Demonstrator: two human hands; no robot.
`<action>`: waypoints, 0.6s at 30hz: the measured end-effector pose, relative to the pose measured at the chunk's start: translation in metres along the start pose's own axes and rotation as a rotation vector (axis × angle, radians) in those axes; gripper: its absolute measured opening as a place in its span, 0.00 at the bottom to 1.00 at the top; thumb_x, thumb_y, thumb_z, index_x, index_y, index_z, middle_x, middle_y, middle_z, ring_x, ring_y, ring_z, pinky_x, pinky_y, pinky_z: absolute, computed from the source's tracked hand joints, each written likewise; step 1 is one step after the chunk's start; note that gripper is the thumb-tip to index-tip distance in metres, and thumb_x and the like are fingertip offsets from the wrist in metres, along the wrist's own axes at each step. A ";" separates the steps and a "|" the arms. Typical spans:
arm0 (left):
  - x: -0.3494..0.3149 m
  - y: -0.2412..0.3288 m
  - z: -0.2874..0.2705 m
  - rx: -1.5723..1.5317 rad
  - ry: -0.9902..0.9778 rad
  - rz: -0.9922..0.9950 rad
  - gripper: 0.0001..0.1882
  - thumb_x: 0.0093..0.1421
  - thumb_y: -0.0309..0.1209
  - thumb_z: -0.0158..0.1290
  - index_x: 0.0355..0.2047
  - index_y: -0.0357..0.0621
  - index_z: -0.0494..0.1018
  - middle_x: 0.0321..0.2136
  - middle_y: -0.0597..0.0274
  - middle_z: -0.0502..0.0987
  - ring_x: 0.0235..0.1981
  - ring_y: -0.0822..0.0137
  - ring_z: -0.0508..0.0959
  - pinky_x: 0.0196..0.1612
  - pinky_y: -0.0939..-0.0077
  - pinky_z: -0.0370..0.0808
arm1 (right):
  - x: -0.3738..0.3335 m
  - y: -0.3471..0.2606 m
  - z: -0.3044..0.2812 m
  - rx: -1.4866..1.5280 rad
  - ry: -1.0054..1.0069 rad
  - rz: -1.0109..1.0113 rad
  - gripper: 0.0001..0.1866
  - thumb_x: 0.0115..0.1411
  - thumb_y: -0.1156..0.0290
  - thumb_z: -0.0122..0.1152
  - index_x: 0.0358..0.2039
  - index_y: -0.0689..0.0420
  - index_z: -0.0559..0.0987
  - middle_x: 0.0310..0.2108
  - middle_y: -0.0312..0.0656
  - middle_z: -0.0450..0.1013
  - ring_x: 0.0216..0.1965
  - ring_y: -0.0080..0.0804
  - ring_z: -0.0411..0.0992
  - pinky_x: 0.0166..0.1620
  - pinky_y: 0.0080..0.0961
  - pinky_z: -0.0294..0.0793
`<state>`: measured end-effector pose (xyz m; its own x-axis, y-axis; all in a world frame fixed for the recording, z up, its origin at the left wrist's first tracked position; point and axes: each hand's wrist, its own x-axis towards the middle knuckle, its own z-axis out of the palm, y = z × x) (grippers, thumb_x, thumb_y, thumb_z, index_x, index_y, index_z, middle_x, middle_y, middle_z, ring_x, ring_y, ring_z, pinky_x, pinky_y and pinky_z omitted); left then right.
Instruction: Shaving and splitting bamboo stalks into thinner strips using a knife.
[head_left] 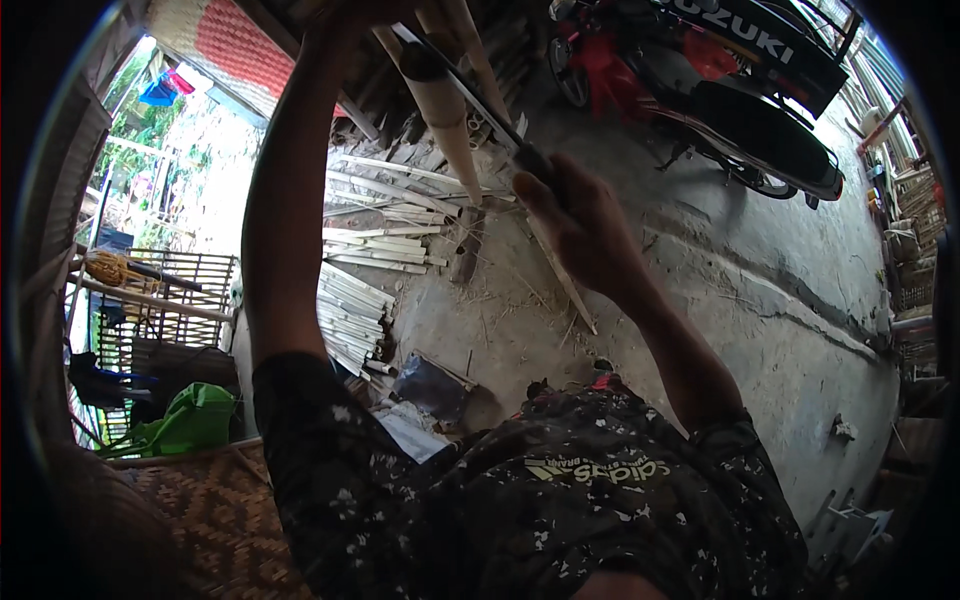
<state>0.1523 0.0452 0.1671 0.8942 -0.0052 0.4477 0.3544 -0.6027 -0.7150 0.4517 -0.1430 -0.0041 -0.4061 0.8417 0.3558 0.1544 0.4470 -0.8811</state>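
Note:
My right hand [580,220] is closed round the dark handle of a long-bladed knife [490,112]. Its narrow blade slants up and to the left, across a thick bamboo pole [452,135]. The pole stands at a tilt, its lower end by a short brown wood block [466,245] on the floor. At the top edge, near the blade's far end and the pole's upper part, is my left hand [362,14]. It is dark and partly cut off, so its fingers and anything in them are hidden. Whether the blade touches the pole I cannot tell.
Split bamboo strips [350,315] lie in piles on the concrete floor [760,350], left of the pole. One long strip [562,275] lies below my right hand. A parked motorcycle [720,125] stands at the far right. A green bag [190,420] and a woven panel [200,520] are at the left.

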 end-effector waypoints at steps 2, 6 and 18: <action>0.036 0.022 -0.002 -0.186 -0.256 -0.665 0.29 0.75 0.51 0.31 0.71 0.54 0.58 0.73 0.56 0.53 0.75 0.54 0.45 0.75 0.59 0.38 | 0.011 0.008 0.007 0.110 -0.021 0.067 0.17 0.70 0.59 0.54 0.35 0.63 0.75 0.22 0.39 0.70 0.21 0.28 0.66 0.27 0.30 0.65; 0.001 0.004 -0.007 -0.372 0.339 -0.957 0.26 0.73 0.49 0.42 0.64 0.50 0.68 0.65 0.54 0.67 0.70 0.55 0.60 0.72 0.60 0.52 | 0.036 -0.011 0.024 0.576 -0.167 0.299 0.18 0.72 0.57 0.50 0.33 0.60 0.73 0.20 0.31 0.63 0.19 0.20 0.61 0.24 0.24 0.61; -0.138 0.298 -0.083 -1.057 0.927 -2.037 0.21 0.72 0.39 0.44 0.50 0.32 0.73 0.40 0.53 0.80 0.41 0.60 0.81 0.49 0.65 0.77 | 0.098 -0.058 0.119 0.733 -0.240 0.143 0.18 0.73 0.59 0.46 0.37 0.62 0.72 0.21 0.32 0.62 0.19 0.22 0.60 0.24 0.24 0.61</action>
<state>0.1114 -0.1999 -0.0629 -0.5846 0.7976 0.1490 -0.2133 -0.3282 0.9202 0.2957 -0.1223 0.0451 -0.6235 0.7502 0.2202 -0.3803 -0.0449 -0.9238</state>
